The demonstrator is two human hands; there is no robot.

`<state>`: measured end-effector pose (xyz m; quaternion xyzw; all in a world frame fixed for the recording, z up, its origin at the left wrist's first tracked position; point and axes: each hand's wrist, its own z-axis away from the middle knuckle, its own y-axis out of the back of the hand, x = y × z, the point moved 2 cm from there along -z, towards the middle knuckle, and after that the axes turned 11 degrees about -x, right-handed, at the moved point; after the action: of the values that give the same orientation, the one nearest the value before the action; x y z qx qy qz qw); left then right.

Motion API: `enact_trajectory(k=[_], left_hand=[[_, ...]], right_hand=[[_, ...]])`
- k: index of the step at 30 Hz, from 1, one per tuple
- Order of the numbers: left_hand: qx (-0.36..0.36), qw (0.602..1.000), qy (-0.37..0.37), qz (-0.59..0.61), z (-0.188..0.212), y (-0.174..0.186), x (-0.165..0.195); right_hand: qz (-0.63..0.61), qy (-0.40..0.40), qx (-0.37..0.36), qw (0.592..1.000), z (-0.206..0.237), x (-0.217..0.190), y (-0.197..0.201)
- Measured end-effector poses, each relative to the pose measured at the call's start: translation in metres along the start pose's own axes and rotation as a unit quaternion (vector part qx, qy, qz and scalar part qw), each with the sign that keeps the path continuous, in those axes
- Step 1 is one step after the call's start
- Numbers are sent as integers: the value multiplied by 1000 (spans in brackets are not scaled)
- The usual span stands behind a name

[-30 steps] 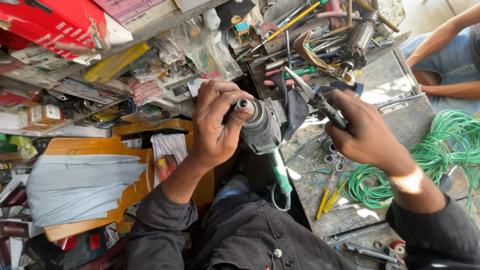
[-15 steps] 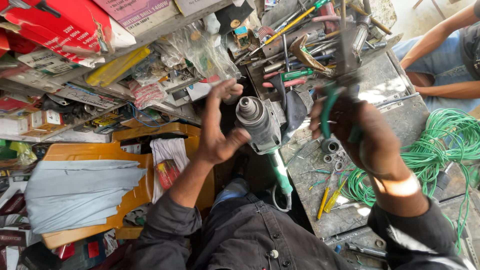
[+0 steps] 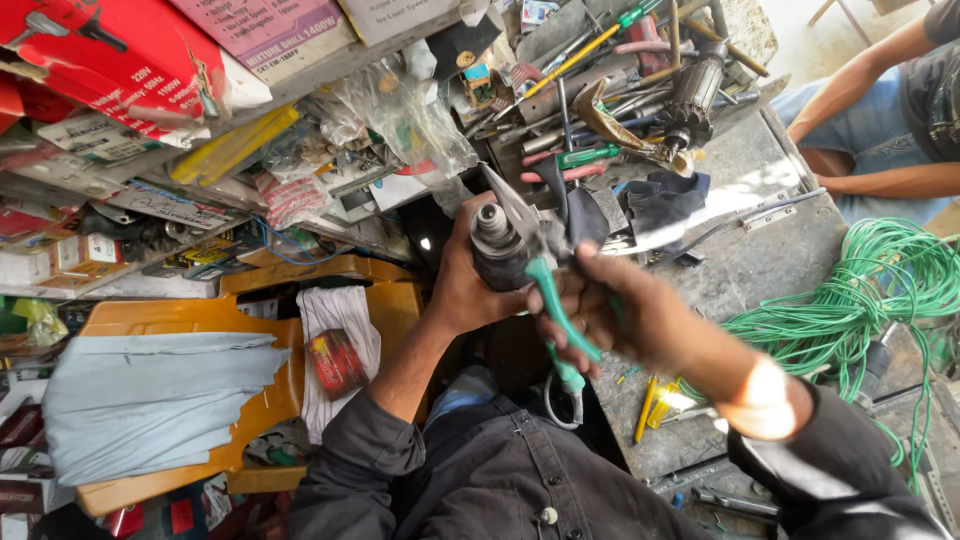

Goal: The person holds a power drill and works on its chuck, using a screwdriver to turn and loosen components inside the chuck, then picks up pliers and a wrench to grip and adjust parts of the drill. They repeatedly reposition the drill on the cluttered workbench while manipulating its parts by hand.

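Grinder: grey angle grinder [image 3: 497,250] held up between both hands, spindle end up, above the person's lap.
Left hand: left hand [image 3: 462,290] wraps closed around the grinder's body.
Right hand: right hand [image 3: 625,315] grips green-handled pliers [image 3: 548,290] at the grinder head.
Tabletop: grey tabletop [image 3: 760,265] carries coiled green wire [image 3: 850,310].

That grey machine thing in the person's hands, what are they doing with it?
A person at a cluttered workbench grips a grey power tool in the left hand, its round metal end pointing up. The right hand holds green-handled pliers against the tool's head. A pile of tools lies behind, a coil of green wire sits to the right, and another person's arm rests nearby.
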<state>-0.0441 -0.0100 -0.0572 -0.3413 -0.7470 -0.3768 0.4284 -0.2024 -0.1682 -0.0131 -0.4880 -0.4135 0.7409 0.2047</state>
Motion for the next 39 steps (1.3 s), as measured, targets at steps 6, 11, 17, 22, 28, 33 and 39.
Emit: enact_trajectory(k=[6, 11, 17, 22, 28, 33, 39], left_hand=[[-7, 1000, 10, 23, 0, 0, -1], [-4, 999, 23, 30, -3, 1, 0], [-21, 998, 33, 47, -5, 4, 5], [-14, 1000, 19, 12, -6, 4, 9], [-7, 999, 29, 15, -8, 1, 7], [-4, 1000, 22, 18, -6, 0, 5], [-3, 1000, 18, 11, -7, 2, 5]], right_hand=[[82, 100, 116, 985, 8, -11, 11], [81, 221, 32, 971, 11, -2, 15], [-31, 234, 41, 971, 7, -9, 0], [77, 101, -5, 992, 0, -5, -7], [79, 63, 64, 993, 3, 4, 6], [119, -5, 88, 989, 1, 2, 8], [13, 308, 28, 951, 16, 20, 6]])
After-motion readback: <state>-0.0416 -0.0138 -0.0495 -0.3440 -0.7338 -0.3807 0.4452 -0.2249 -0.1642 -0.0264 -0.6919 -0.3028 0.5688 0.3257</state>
